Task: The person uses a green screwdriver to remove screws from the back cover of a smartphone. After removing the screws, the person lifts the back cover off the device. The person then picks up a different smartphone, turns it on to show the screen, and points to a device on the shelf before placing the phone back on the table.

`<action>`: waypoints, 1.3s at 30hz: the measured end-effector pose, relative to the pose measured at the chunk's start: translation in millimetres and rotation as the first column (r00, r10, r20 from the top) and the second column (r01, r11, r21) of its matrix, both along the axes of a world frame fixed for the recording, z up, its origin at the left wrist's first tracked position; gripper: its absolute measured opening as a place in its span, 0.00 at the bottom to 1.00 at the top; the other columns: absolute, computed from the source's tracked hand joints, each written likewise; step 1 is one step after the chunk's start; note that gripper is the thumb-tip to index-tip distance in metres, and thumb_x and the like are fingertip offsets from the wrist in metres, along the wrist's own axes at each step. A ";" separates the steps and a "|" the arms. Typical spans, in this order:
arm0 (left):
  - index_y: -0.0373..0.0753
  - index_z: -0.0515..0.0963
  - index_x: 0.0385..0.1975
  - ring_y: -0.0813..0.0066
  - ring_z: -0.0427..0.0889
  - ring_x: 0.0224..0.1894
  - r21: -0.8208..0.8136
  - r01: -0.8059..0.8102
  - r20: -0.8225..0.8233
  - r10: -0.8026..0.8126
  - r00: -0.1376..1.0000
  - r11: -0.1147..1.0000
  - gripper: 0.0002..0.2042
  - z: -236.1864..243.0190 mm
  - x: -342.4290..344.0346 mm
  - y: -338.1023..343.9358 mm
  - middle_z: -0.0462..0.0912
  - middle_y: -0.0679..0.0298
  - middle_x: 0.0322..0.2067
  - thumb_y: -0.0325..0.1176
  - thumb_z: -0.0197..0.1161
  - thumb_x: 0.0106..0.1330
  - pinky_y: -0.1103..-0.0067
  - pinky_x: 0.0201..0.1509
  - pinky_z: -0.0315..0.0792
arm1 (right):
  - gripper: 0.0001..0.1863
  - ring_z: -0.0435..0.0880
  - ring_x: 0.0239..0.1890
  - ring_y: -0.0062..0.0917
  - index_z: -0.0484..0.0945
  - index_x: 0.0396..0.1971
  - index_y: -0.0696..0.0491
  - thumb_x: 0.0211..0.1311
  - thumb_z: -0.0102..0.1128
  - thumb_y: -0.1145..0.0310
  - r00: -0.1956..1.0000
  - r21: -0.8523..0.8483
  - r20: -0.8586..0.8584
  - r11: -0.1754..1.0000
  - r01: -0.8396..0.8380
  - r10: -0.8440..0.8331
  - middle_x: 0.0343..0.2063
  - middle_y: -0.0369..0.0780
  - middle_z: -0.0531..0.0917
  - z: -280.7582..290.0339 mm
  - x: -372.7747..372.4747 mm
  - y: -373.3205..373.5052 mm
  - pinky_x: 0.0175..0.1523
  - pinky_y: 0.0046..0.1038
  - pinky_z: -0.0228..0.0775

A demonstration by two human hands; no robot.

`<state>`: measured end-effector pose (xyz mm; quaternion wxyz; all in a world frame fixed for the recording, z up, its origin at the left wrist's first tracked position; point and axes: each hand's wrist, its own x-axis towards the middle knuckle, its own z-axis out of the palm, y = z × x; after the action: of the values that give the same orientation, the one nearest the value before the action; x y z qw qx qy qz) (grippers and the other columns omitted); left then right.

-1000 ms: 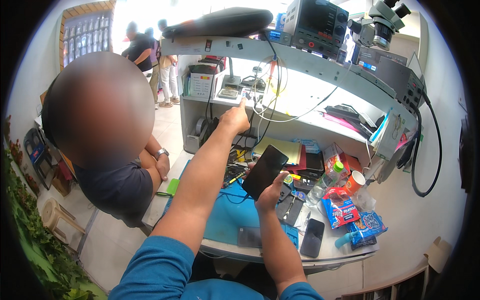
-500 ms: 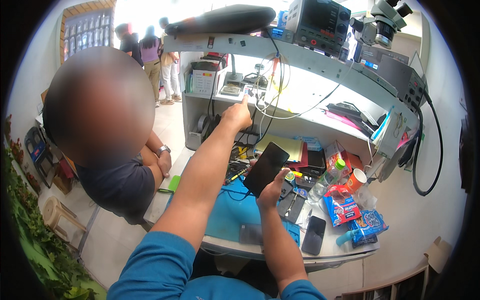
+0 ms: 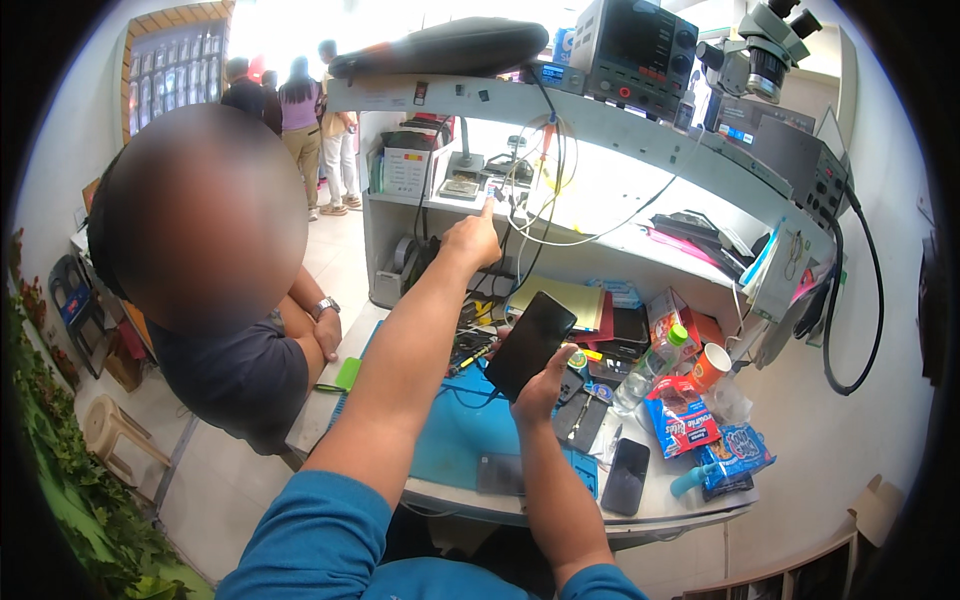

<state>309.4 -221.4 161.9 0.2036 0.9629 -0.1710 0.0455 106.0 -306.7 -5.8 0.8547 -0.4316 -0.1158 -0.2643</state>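
Observation:
My left arm reaches far out over the bench. My left hand points with its index finger stretched out and the other fingers curled, holding nothing that shows. Its fingertip is in front of the shelf's edge, by the cables and small metal fixtures there. In my right hand is a smartphone with a dark screen, tilted above the blue work mat. My thumb lies along the phone's right edge, and fingertips show at its left edge. A second smartphone lies on the bench right of my right forearm.
A person with folded arms sits at the left. Snack packets, an orange cup and a clear bottle crowd the bench's right. Tools lie behind the mat. Above, the shelf holds a microscope and a bench instrument.
Both hands stay nearly in place; the phone sits very slightly lower in the picture. The view has shifted a little, and people in the background have moved.

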 end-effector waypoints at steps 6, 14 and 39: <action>0.52 0.44 0.92 0.47 0.86 0.69 -0.003 -0.008 0.007 0.008 1.000 1.000 0.51 0.7 -6.5 -5.1 0.85 0.45 0.68 0.30 0.65 0.69 0.53 0.74 0.78 | 0.53 0.91 0.47 0.36 0.75 0.70 0.58 0.81 0.29 0.20 1.000 0.014 0.007 1.000 -0.020 0.019 0.49 0.46 0.90 0.0 -4.1 -3.3 0.56 0.41 0.87; 0.52 0.42 0.92 0.42 0.88 0.65 0.046 -0.056 0.065 0.053 0.996 0.997 0.54 -3.3 1.2 -4.5 0.87 0.40 0.64 0.28 0.65 0.65 0.55 0.71 0.81 | 0.52 0.91 0.47 0.34 0.79 0.63 0.59 0.81 0.33 0.20 0.999 0.033 0.040 0.999 -0.026 0.025 0.49 0.48 0.90 -2.0 0.7 -0.3 0.55 0.40 0.89; 0.42 0.88 0.49 0.70 0.89 0.31 -0.292 0.897 0.834 -0.548 0.067 -0.334 0.14 -13.0 -365.6 116.7 0.89 0.65 0.34 0.21 0.76 0.65 0.76 0.29 0.82 | 0.51 0.92 0.44 0.33 0.77 0.66 0.57 0.82 0.30 0.21 0.999 0.002 0.040 1.000 0.003 -0.003 0.46 0.47 0.90 -9.8 15.8 -9.1 0.54 0.39 0.90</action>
<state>-56.1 -104.7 148.9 0.5755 0.3089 -0.7428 0.1472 121.8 -315.8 -15.7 0.8521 -0.4259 -0.1319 -0.2742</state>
